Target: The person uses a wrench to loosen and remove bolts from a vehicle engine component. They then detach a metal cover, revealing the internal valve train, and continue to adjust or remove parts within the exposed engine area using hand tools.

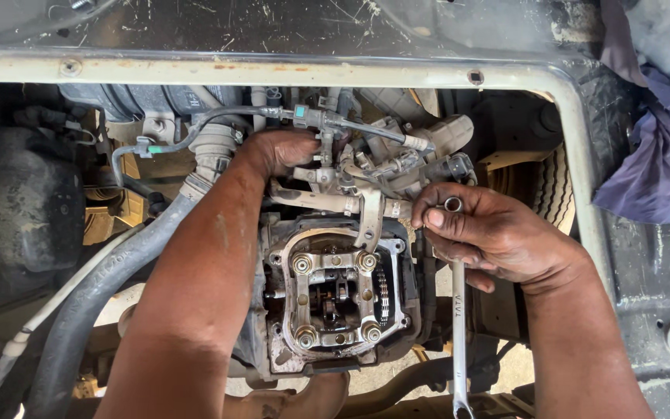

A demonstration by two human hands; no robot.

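1. Reaching down past the open grey metal engine head (335, 306), the left hand (281, 151) curls over the pipe and bracket cluster just above it; whether it grips a part I cannot tell.
2. Right of the engine head, the right hand (490, 233) is closed around one long silver combination spanner (458, 310), ring end up by the thumb, shaft hanging down, seemingly held ready.
3. Four round studs sit at the corners of the engine head's exposed valve gear.
4. One purple cloth (657, 163) lies far right.
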